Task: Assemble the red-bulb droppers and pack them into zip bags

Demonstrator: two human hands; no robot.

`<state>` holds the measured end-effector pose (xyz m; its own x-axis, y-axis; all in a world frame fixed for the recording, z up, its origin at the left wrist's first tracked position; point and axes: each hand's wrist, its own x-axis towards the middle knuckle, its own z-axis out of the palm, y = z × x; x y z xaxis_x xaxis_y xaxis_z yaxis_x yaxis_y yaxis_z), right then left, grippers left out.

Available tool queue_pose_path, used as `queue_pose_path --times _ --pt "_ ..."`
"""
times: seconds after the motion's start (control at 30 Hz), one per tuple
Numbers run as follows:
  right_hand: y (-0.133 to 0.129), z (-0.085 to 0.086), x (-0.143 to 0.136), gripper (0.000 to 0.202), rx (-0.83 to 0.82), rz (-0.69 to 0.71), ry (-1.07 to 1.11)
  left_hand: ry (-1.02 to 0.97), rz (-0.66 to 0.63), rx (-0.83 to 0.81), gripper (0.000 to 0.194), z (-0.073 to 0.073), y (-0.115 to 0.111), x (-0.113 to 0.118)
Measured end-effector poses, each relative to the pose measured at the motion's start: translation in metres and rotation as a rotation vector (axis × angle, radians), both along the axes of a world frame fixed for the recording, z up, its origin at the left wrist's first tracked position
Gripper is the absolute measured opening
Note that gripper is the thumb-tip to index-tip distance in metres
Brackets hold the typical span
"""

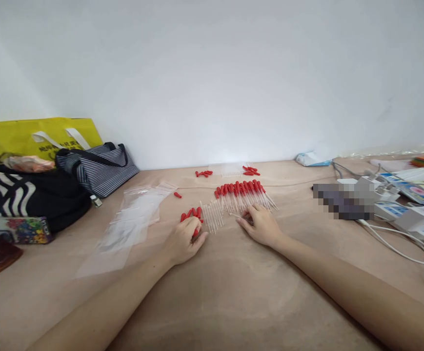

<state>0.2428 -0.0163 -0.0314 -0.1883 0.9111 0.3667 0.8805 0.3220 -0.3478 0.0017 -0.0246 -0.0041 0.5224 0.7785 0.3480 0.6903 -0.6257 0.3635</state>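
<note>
My left hand (187, 241) is closed on a red rubber bulb (196, 232), beside a few loose red bulbs (193, 213). My right hand (259, 224) pinches a thin clear glass tube (236, 215) whose free end points left. Between the hands lies a row of bare glass tubes (212, 217). Behind my right hand, several tubes with red bulbs on their ends (243, 189) lie side by side, bulbs toward the wall. Farther back are two small groups of red bulbs (204, 173) and a clear packet of tubes (231, 169).
Clear plastic bags (129, 219) lie left of my left hand, near a single red bulb (177, 195). A striped bag (102, 168), black bag (39, 195) and yellow bag (25, 136) stand at left. At right are a phone (343, 202), chargers (422, 219) and white cables (398, 246).
</note>
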Motion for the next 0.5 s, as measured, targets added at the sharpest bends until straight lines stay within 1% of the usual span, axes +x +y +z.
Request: queue_pose_path --times 0.07,0.13,0.23,0.3,0.33,0.43,0.5 --pt "0.003 0.001 -0.002 0.020 -0.021 -0.006 0.003 -0.025 0.044 0.022 0.022 0.000 -0.001 -0.002" --pt "0.005 0.001 -0.003 0.017 -0.036 -0.015 -0.010 -0.080 0.041 -0.013 0.021 0.001 -0.005 0.001" --pt "0.006 -0.001 -0.003 0.014 -0.053 -0.039 -0.031 -0.151 -0.052 -0.123 0.017 0.001 -0.012 0.011" --pt "0.006 -0.002 -0.002 0.014 -0.061 -0.048 -0.035 -0.136 -0.102 -0.178 0.017 0.001 -0.014 0.020" --pt "0.006 -0.002 -0.002 0.015 -0.063 -0.048 -0.038 -0.114 -0.103 -0.192 0.018 0.001 -0.014 0.023" --pt "0.004 -0.002 -0.001 0.017 -0.047 -0.026 -0.046 -0.076 -0.075 -0.172 0.015 -0.001 -0.008 0.031" --pt "0.003 -0.002 -0.001 0.018 -0.019 0.017 -0.030 -0.085 -0.100 -0.122 0.012 -0.002 -0.004 0.031"
